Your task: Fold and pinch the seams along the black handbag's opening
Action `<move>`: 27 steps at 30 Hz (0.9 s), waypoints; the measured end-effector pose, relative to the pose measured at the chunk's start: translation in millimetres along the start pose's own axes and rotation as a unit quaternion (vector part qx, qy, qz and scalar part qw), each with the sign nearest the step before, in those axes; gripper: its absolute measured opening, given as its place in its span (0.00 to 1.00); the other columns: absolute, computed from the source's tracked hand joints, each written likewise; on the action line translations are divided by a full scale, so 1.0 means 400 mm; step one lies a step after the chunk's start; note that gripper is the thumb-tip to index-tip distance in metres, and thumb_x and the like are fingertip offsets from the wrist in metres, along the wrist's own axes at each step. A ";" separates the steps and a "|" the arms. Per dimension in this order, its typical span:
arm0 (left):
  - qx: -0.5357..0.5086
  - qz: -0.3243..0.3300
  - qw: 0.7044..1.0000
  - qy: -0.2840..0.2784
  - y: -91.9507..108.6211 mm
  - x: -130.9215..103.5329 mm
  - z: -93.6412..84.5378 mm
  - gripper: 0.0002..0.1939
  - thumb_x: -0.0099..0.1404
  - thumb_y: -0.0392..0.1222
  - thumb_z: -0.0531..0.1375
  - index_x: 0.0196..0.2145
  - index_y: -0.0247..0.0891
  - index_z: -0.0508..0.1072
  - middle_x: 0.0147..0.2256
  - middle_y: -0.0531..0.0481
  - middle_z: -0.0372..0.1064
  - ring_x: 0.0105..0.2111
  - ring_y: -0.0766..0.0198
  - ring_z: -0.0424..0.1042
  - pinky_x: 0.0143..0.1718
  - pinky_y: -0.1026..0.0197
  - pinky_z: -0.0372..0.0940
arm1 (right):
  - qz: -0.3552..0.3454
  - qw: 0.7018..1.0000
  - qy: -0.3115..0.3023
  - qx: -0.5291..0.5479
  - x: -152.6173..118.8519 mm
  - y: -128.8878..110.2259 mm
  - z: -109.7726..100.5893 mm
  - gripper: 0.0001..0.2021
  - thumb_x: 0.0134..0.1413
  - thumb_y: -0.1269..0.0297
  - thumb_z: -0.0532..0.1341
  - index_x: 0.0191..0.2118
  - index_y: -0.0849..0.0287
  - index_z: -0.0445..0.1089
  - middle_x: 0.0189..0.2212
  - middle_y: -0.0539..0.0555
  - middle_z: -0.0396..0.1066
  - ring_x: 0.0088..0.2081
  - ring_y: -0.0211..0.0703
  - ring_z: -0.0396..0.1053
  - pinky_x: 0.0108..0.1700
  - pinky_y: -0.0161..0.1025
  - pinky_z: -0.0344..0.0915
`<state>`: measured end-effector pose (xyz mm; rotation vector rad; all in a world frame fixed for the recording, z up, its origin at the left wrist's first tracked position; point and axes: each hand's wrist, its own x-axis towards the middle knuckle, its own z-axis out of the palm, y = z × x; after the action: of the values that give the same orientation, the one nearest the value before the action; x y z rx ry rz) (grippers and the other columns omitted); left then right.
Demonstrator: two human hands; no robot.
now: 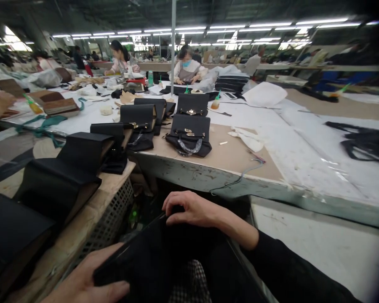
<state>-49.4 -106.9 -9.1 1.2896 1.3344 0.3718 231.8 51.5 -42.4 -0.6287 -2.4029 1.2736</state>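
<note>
Low in the view, in front of my body, is a black handbag (pixel 139 248) or part of one; its dark surface hides its full shape. My left hand (pixel 91 277) grips its near left corner, with the thumb on one side and the fingers on the other. At the far end of the same edge, my right hand (pixel 186 208) pinches the black material between thumb and curled fingers. Checked cloth (pixel 191 282) shows below it. Black bag bodies (pixel 61 185) stand in a row to the left, on a board.
A finished-looking black handbag (pixel 189 132) with gold hardware sits on the worktable (pixel 240 164), with more behind it. A plastic crate (pixel 109 214) stands under the left board. A glue bottle (pixel 215 102), white scraps and a cord lie farther back. Co-workers (pixel 189 69) sit across the table.
</note>
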 end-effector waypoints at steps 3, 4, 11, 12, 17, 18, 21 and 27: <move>-0.022 0.001 0.998 0.053 -0.038 -0.002 0.004 0.28 0.63 0.56 0.66 0.60 0.54 0.70 0.57 0.55 0.74 0.56 0.49 0.72 0.57 0.57 0.70 | 0.031 0.999 -0.013 0.008 0.007 0.010 0.009 0.06 0.55 0.62 0.70 0.34 0.58 0.75 0.39 0.52 0.76 0.40 0.43 0.73 0.45 0.37 0.66; -0.016 -0.003 0.998 0.065 -0.047 -0.005 0.005 0.27 0.64 0.56 0.65 0.60 0.55 0.70 0.58 0.56 0.73 0.57 0.50 0.72 0.58 0.57 0.69 | 0.041 0.999 -0.014 0.014 0.008 0.009 0.010 0.06 0.56 0.63 0.69 0.34 0.58 0.75 0.38 0.51 0.76 0.40 0.43 0.73 0.44 0.37 0.66; 0.005 -0.009 0.996 0.086 -0.038 -0.013 0.006 0.24 0.68 0.58 0.61 0.59 0.55 0.72 0.57 0.56 0.74 0.56 0.52 0.72 0.58 0.60 0.68 | 0.050 0.996 -0.025 0.071 0.006 -0.023 -0.002 0.07 0.56 0.68 0.68 0.29 0.61 0.72 0.44 0.53 0.77 0.44 0.43 0.73 0.48 0.38 0.65; 0.004 -0.010 0.996 0.088 -0.039 -0.012 0.006 0.23 0.68 0.57 0.61 0.59 0.55 0.72 0.56 0.57 0.74 0.57 0.52 0.72 0.58 0.61 0.68 | 0.055 0.995 -0.026 0.073 0.006 -0.026 -0.003 0.07 0.56 0.69 0.68 0.29 0.61 0.71 0.44 0.53 0.77 0.44 0.43 0.73 0.48 0.38 0.65; 0.012 -0.006 0.996 0.093 -0.074 -0.009 0.009 0.22 0.68 0.56 0.61 0.58 0.55 0.72 0.57 0.58 0.73 0.55 0.52 0.74 0.53 0.63 0.72 | 0.117 0.990 0.002 0.080 0.006 -0.027 0.006 0.07 0.55 0.69 0.67 0.28 0.60 0.71 0.42 0.53 0.78 0.41 0.42 0.74 0.45 0.38 0.66; 0.019 -0.011 0.995 0.095 -0.082 -0.010 0.008 0.23 0.68 0.57 0.61 0.59 0.55 0.72 0.58 0.57 0.73 0.56 0.52 0.73 0.54 0.61 0.72 | 0.127 0.989 0.009 0.082 0.006 -0.027 0.009 0.07 0.55 0.69 0.67 0.28 0.60 0.71 0.42 0.52 0.78 0.40 0.42 0.74 0.43 0.38 0.66; 0.056 -0.034 0.989 0.136 -0.092 -0.014 0.006 0.23 0.66 0.58 0.62 0.57 0.55 0.74 0.59 0.55 0.73 0.59 0.49 0.70 0.61 0.53 0.67 | 0.147 0.986 0.022 0.074 0.006 -0.026 0.017 0.07 0.53 0.68 0.66 0.27 0.60 0.70 0.40 0.52 0.79 0.38 0.42 0.74 0.41 0.37 0.65; 0.085 0.002 0.987 0.136 -0.043 -0.021 0.004 0.21 0.68 0.53 0.60 0.56 0.52 0.76 0.58 0.53 0.73 0.59 0.48 0.69 0.58 0.53 0.69 | 0.153 0.986 0.031 0.066 0.001 -0.032 0.017 0.07 0.52 0.69 0.66 0.26 0.60 0.70 0.39 0.51 0.79 0.38 0.42 0.74 0.41 0.37 0.65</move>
<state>-58.3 -120.4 -19.8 1.4202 1.6219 0.4584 225.4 40.7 -35.3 -1.0106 -2.2098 1.4940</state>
